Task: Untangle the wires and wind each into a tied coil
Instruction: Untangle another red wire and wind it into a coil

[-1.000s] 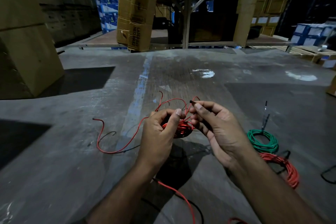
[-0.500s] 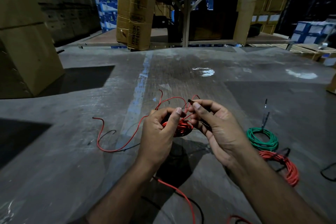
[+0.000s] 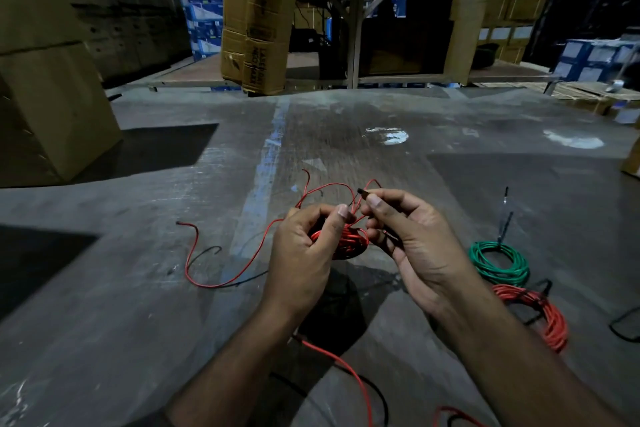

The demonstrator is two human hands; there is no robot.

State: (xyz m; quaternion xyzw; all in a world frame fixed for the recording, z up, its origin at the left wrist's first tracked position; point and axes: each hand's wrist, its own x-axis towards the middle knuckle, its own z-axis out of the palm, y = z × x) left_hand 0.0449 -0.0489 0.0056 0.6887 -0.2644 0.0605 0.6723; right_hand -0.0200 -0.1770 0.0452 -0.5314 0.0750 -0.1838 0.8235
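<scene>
A small red wire coil point(image 3: 349, 242) is held in the air between both hands, above the grey floor. My left hand point(image 3: 304, 253) grips the coil from the left, thumb up over its top. My right hand point(image 3: 412, 246) pinches a thin dark tie piece point(image 3: 363, 191) between thumb and forefinger just above the coil. A loose red wire tail point(image 3: 207, 282) runs from the coil down to the floor at the left, beside a thin black wire point(image 3: 207, 251). More red wire point(image 3: 346, 371) trails on the floor between my forearms.
A green wire coil point(image 3: 498, 262) and an orange-red wire coil point(image 3: 540, 315) lie on the floor at the right. Cardboard boxes point(image 3: 52, 107) stand at the left, a tall carton point(image 3: 256, 17) and metal racking behind. A black wire loop point(image 3: 623, 326) lies at the right edge.
Both hands stay at the red coil with almost no shift; the right hand still holds the dark tie piece at the same spot.
</scene>
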